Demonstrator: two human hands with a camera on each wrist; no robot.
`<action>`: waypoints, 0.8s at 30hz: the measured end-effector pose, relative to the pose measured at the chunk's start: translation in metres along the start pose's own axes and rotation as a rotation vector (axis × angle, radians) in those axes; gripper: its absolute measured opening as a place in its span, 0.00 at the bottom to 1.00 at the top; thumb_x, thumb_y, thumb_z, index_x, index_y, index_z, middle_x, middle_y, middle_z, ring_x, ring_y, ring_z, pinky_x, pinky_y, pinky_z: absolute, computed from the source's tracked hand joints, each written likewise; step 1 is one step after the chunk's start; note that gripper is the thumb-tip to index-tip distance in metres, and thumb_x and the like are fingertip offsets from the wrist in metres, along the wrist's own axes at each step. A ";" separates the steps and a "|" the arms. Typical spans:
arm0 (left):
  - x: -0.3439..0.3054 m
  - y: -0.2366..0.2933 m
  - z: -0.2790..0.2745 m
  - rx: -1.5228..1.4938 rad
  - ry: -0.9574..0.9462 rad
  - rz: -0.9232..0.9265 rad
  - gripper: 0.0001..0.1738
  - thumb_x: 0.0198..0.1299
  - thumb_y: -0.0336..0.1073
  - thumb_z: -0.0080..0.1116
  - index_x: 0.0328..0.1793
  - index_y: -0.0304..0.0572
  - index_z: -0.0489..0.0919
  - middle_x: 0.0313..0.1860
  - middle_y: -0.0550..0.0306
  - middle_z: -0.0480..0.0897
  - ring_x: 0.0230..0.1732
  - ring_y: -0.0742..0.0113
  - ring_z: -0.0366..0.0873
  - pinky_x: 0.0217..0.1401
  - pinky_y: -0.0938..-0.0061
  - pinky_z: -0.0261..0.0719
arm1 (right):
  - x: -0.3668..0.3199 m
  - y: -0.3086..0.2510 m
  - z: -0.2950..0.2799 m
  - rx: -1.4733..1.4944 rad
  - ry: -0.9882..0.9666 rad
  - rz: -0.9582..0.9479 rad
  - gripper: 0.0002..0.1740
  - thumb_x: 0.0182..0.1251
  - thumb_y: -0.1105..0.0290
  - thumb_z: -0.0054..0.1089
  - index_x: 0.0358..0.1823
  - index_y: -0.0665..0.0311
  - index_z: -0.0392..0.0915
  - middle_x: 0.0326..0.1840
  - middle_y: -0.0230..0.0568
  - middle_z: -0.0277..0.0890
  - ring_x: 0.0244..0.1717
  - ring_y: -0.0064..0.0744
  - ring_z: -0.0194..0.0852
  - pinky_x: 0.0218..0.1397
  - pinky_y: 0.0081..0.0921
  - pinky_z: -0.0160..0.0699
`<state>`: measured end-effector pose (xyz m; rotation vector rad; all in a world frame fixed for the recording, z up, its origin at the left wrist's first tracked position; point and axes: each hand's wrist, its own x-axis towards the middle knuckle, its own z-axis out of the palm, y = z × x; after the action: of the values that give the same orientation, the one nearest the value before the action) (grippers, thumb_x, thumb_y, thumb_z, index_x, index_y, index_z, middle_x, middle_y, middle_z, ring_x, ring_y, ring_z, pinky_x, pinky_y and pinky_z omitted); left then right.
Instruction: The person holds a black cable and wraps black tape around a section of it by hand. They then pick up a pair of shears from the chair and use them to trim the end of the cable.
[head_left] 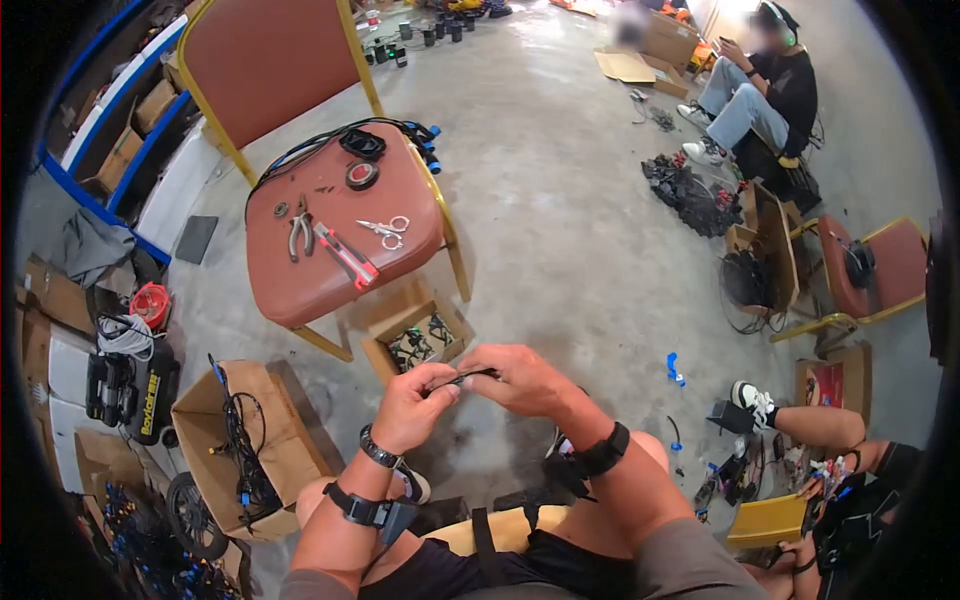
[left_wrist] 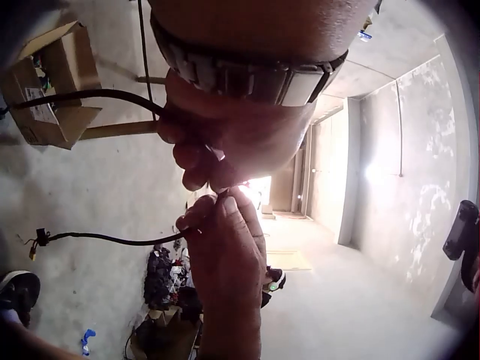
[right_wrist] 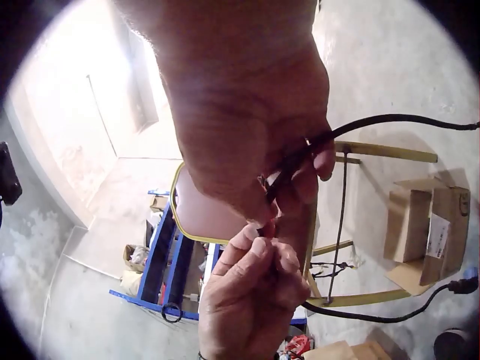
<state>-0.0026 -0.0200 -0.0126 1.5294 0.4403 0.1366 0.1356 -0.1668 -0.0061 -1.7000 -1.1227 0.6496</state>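
Note:
In the head view my left hand (head_left: 408, 408) and right hand (head_left: 525, 380) meet low in front of my body, fingertips close together. The left fingers pinch a black cable (left_wrist: 90, 94), which runs off to one side in the left wrist view. My right thumb and fingers grip a black cable (right_wrist: 390, 118) as well. A small black connector (left_wrist: 42, 238) hangs at the far end of the length from the right hand. Thin wire ends (right_wrist: 262, 182) show by the right fingers. The spot where the hands meet is mostly covered by the fingertips.
Ahead stands a chair (head_left: 345, 235) bearing pliers (head_left: 300, 230), a red utility knife (head_left: 346, 255), scissors (head_left: 385, 232) and tape (head_left: 361, 175). A carton of small parts (head_left: 375, 350) sits below it. Another carton (head_left: 290, 430) with cables is at left. People sit at right.

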 end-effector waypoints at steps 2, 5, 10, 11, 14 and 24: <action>0.001 -0.002 0.000 -0.023 0.000 0.040 0.08 0.61 0.27 0.62 0.47 0.37 0.79 0.28 0.66 0.81 0.23 0.83 0.70 0.23 0.84 0.67 | 0.000 0.004 0.001 0.012 0.006 -0.012 0.12 0.61 0.67 0.60 0.43 0.64 0.80 0.40 0.47 0.81 0.43 0.51 0.80 0.49 0.38 0.77; 0.000 0.011 0.000 -0.014 -0.015 -0.048 0.06 0.59 0.27 0.64 0.38 0.41 0.76 0.27 0.68 0.78 0.25 0.84 0.71 0.24 0.85 0.67 | 0.003 0.008 0.005 -0.055 -0.023 -0.119 0.10 0.61 0.65 0.61 0.40 0.62 0.79 0.35 0.48 0.79 0.40 0.53 0.78 0.44 0.42 0.76; 0.005 0.000 -0.004 -0.001 -0.009 0.008 0.08 0.58 0.27 0.67 0.37 0.40 0.76 0.26 0.69 0.77 0.25 0.84 0.70 0.25 0.85 0.67 | 0.003 0.010 0.011 -0.079 -0.046 -0.083 0.06 0.61 0.72 0.59 0.38 0.64 0.77 0.33 0.45 0.76 0.39 0.49 0.76 0.42 0.39 0.75; 0.006 -0.001 -0.006 0.030 -0.016 -0.006 0.08 0.58 0.27 0.67 0.37 0.40 0.77 0.26 0.69 0.77 0.25 0.84 0.70 0.25 0.85 0.67 | 0.004 0.011 0.011 -0.086 -0.039 -0.083 0.05 0.62 0.72 0.59 0.38 0.64 0.77 0.33 0.45 0.76 0.38 0.50 0.76 0.41 0.40 0.74; 0.007 -0.002 -0.009 0.083 -0.030 -0.055 0.07 0.58 0.29 0.67 0.36 0.39 0.77 0.26 0.68 0.77 0.26 0.83 0.70 0.26 0.84 0.68 | 0.005 0.015 0.015 -0.120 -0.034 -0.078 0.05 0.62 0.71 0.59 0.36 0.64 0.76 0.32 0.45 0.76 0.38 0.51 0.76 0.40 0.41 0.74; 0.014 -0.005 -0.012 0.077 -0.084 -0.154 0.06 0.60 0.29 0.65 0.37 0.37 0.79 0.26 0.67 0.77 0.27 0.81 0.72 0.28 0.83 0.69 | 0.017 0.024 0.014 -0.191 -0.103 -0.053 0.08 0.59 0.66 0.57 0.32 0.64 0.75 0.33 0.49 0.78 0.40 0.55 0.77 0.41 0.47 0.74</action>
<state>0.0052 -0.0043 -0.0200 1.5646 0.4993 -0.0655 0.1413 -0.1480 -0.0324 -1.8072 -1.3332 0.6186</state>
